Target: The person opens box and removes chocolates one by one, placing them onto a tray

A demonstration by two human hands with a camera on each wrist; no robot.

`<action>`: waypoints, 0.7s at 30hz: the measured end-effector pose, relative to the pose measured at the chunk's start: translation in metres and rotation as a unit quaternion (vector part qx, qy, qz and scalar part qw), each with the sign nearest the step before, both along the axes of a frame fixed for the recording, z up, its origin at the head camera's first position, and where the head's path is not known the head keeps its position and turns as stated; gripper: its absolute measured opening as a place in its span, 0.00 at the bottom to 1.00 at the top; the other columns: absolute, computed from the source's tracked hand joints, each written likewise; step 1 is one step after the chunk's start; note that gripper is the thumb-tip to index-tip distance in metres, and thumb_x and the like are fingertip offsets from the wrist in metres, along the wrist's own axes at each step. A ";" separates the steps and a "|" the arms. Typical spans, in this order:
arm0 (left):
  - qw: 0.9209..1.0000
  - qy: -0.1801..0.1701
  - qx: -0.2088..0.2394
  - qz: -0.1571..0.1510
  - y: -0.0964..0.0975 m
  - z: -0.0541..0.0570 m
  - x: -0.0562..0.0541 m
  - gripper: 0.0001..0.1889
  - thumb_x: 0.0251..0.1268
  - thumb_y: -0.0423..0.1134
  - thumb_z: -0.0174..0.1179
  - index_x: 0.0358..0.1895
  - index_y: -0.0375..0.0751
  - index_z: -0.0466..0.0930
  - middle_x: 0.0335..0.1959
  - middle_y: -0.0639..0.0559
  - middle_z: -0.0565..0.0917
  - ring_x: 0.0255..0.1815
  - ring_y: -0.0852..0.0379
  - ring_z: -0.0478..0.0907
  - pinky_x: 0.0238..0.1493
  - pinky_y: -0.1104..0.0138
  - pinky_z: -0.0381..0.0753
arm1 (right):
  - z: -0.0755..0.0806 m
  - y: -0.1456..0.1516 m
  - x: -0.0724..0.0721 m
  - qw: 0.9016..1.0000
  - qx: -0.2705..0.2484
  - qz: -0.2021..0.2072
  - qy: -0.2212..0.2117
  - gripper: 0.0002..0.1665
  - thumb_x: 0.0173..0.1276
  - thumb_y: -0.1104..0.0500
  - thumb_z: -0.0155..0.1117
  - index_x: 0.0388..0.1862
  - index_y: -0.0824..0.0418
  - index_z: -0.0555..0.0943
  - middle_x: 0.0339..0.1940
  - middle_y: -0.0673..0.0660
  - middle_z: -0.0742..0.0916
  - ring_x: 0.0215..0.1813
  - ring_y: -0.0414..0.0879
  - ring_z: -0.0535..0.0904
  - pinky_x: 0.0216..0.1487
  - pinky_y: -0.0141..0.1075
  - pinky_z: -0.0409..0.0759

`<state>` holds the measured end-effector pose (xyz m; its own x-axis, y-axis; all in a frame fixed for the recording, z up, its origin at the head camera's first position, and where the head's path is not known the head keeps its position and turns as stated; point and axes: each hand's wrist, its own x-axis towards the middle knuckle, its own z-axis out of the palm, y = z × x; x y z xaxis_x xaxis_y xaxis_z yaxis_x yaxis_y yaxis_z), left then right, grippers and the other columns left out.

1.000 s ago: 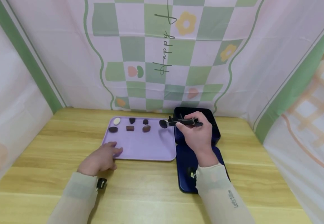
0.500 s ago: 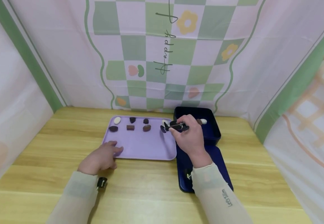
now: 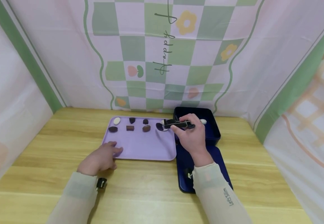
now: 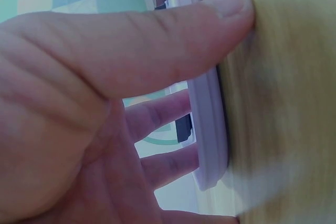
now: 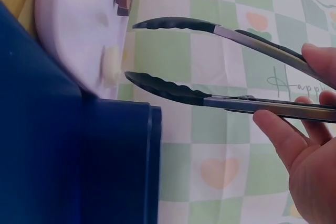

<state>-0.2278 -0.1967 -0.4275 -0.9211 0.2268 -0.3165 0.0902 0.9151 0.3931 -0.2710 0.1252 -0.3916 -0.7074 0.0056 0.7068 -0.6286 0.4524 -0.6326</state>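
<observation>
Over the right end of the lilac tray (image 3: pixel 142 147), my right hand (image 3: pixel 193 138) holds a pair of black-tipped tongs (image 3: pixel 178 124) between thumb and fingers. In the right wrist view the tongs (image 5: pixel 173 92) are spread, nothing between their tips. A white chocolate-like piece (image 5: pixel 112 66) lies on the tray close to the lower tip. My left hand (image 3: pixel 98 158) rests at the tray's front left corner, fingers extended over the rim; the thumb (image 4: pixel 226 11) lies at its outer side. Several dark brown pieces (image 3: pixel 130 128) and a white oval piece (image 3: pixel 117 120) sit in two rows.
A dark blue box (image 3: pixel 214 132) stands right of the tray, with a white piece (image 3: pixel 203 121) visible inside. Before it lies a blue lid (image 3: pixel 219 157) bearing a small black-and-white object (image 3: pixel 189 174), partly hidden by the right sleeve. A patterned cloth (image 3: pixel 164 62) hangs behind the table.
My right hand has moved left from above the box with the tongs, then slightly back and up. The white piece in the box has come into view. My left hand stays put.
</observation>
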 end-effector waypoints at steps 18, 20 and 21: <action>1.000 0.008 -0.001 -0.007 0.001 0.002 0.002 0.38 0.51 0.30 0.73 0.70 0.44 0.73 0.76 0.33 0.58 0.74 0.28 0.52 0.70 0.37 0.54 | 0.003 0.002 -0.001 0.996 0.035 -0.025 -0.072 0.18 0.49 0.62 0.83 0.35 0.61 0.82 0.38 0.53 0.81 0.37 0.46 0.80 0.38 0.42 0.82; 1.000 0.009 0.000 -0.010 0.001 0.003 0.003 0.38 0.51 0.30 0.73 0.70 0.44 0.73 0.76 0.33 0.58 0.74 0.28 0.52 0.70 0.37 0.54 | 0.004 0.002 0.000 0.996 0.036 -0.032 -0.081 0.18 0.49 0.61 0.83 0.35 0.59 0.81 0.38 0.52 0.81 0.37 0.47 0.80 0.39 0.43 0.82; 1.000 0.010 0.000 -0.012 0.001 0.003 0.003 0.38 0.51 0.30 0.73 0.70 0.43 0.73 0.75 0.32 0.58 0.74 0.28 0.53 0.70 0.37 0.54 | 0.005 0.002 0.000 0.995 0.033 -0.033 -0.085 0.18 0.49 0.61 0.83 0.35 0.59 0.81 0.38 0.52 0.81 0.37 0.47 0.80 0.40 0.43 0.82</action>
<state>-0.2251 -0.1957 -0.4245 -0.9215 0.2498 -0.2975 0.1208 0.9122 0.3916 -0.2708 0.1268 -0.3869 -0.8161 0.0129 0.5777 -0.4830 0.5336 -0.6943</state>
